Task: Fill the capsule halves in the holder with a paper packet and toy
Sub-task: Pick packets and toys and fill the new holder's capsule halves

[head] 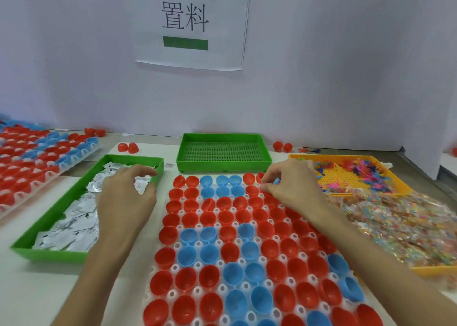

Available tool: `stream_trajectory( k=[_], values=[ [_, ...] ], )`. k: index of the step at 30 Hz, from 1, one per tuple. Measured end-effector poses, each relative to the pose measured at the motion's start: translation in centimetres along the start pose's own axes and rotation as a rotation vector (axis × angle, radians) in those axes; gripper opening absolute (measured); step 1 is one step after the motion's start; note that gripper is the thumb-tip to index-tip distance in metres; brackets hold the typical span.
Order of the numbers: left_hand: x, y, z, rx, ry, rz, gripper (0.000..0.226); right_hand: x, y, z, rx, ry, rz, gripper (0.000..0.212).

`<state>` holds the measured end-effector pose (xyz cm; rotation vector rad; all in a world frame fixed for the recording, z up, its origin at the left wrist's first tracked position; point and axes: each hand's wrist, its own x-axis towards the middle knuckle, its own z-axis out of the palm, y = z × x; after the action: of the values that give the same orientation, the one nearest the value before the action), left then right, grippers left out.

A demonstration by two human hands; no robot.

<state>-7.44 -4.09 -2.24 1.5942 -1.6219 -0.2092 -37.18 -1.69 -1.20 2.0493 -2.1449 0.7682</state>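
The white holder (197,291) lies in front of me, filled with open red capsule halves (279,268) and blue capsule halves (232,273). My left hand (123,197) hovers over the green tray (49,252) of white paper packets (81,226). Its fingers curl round a packet (141,185) at the tray's far end. My right hand (291,184) is at the far right corner of the holder. Thumb and forefinger pinch a small toy over the back row, and the fingers mostly hide it. Loose coloured toys (368,172) lie in the orange tray (321,157).
An empty green mesh tray (222,152) stands behind the holder. A second holder of capsules (37,157) sits at the far left. Clear bags of coloured pieces (408,226) pile at the right. Loose red halves (127,147) lie near the white wall.
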Motion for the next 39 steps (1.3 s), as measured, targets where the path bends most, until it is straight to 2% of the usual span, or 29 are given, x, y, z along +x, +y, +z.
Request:
stream_trajectory(
  k=[2,4,10,14,16,18,20,21,23,25,26,27,29,31,33,36,39],
  values=[
    [0.3,-1.0,-0.1,0.192,-0.029,-0.075,0.029,-0.1,0.0,0.3,-0.002,-0.012,0.002,0.007],
    [0.6,-1.6,-0.2,0.287,-0.071,-0.134,0.033,-0.2,0.0,0.6,0.001,-0.01,0.004,0.005],
    [0.9,-2.5,-0.4,0.269,-0.132,-0.177,0.048,-1.1,0.7,1.1,0.024,0.029,-0.014,0.006],
    [1.1,-3.1,-0.3,0.176,-0.137,-0.203,0.041,-1.0,0.3,0.5,0.01,-0.015,-0.015,0.01],
    [1.3,-3.5,-0.4,0.131,-0.144,-0.208,0.033,-0.8,0.6,-0.5,0.086,0.007,0.003,0.018],
    [1.5,-3.7,-0.6,0.112,-0.144,-0.21,0.025,-0.6,1.8,-2.2,0.226,0.065,0.06,0.025],
    [1.7,-3.7,-0.7,0.094,-0.133,-0.222,0.021,-0.3,4.2,-4.1,0.208,0.079,0.15,0.026],
    [1.8,-3.8,-0.8,0.081,-0.121,-0.238,0.02,-0.2,5.5,-4.7,0.129,0.028,0.212,0.026],
    [1.7,-3.9,-0.9,0.05,-0.101,-0.272,0.02,-0.2,8.2,-4.9,-0.03,-0.175,0.354,0.029],
    [1.6,-4.1,-0.8,0.029,-0.096,-0.277,0.023,-0.3,9.9,-4.6,-0.065,-0.291,0.456,0.021],
    [1.6,-4.0,-0.8,0.024,-0.089,-0.267,0.023,-0.3,10.4,-4.4,-0.052,-0.281,0.464,0.008],
    [1.5,-3.8,-0.9,0.014,-0.066,-0.248,0.024,-0.3,10.7,-4.4,-0.04,-0.261,0.454,0.008],
    [1.5,-3.7,-1.1,-0.033,0.021,-0.201,0.025,0.1,11.0,-4.4,-0.022,-0.239,0.445,0.024],
    [1.5,-3.3,-1.5,-0.097,0.103,-0.146,0.024,0.3,10.9,-4.5,-0.001,-0.19,0.434,0.023],
    [1.5,-2.8,-1.8,-0.14,0.133,-0.082,0.02,0.1,10.8,-4.6,0.044,-0.074,0.388,0.021],
    [1.2,-1.6,-1.8,-0.138,0.098,-0.027,0.015,-0.9,9.9,-5.9,0.213,0.131,0.318,0.012],
    [0.4,0.1,-1.6,-0.187,0.005,0.04,0.016,-2.7,7.5,-7.7,0.518,0.24,0.275,0.008]
  ],
)
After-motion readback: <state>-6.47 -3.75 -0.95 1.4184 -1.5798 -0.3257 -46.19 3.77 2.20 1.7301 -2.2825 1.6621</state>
